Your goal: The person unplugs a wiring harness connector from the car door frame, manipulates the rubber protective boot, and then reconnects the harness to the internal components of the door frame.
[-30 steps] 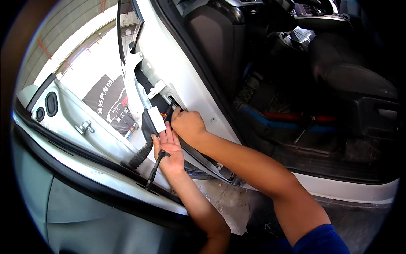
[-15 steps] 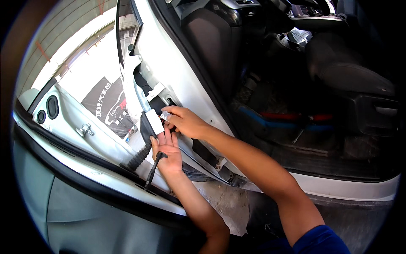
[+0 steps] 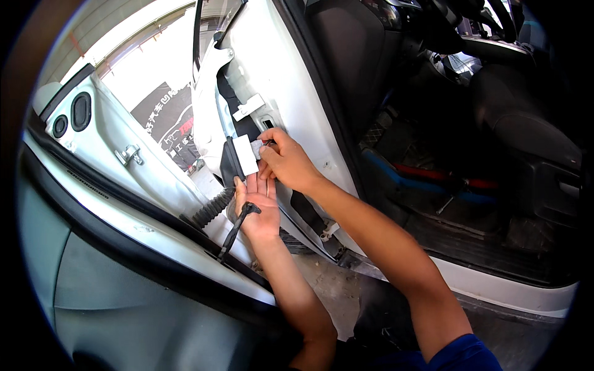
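Note:
In the gap by the car door's hinge side, my left hand point(image 3: 263, 217) is palm up, its thumb and fingers gripping a white rectangular connector block point(image 3: 245, 154) with a black housing point(image 3: 229, 162) along its left side. My right hand point(image 3: 292, 166) pinches a small translucent plug point(image 3: 256, 148) with thin wires. The plug sits against the block's right side; I cannot tell whether it is seated. A ribbed black rubber boot point(image 3: 213, 207) hangs left of my left hand. The black door check arm point(image 3: 234, 234) passes in front of my left wrist.
The open door point(image 3: 117, 167) stands at the left, with a metal hinge bracket point(image 3: 129, 154) on its edge. On the right is the white body pillar point(image 3: 278, 68), with the dark cabin and a seat point(image 3: 526, 111) beyond. A dark printed banner point(image 3: 164, 120) hangs outside.
The whole view has shifted, so the door and hands appear farther right. My right hand has brought the translucent plug up against the white block; before, it was slightly apart.

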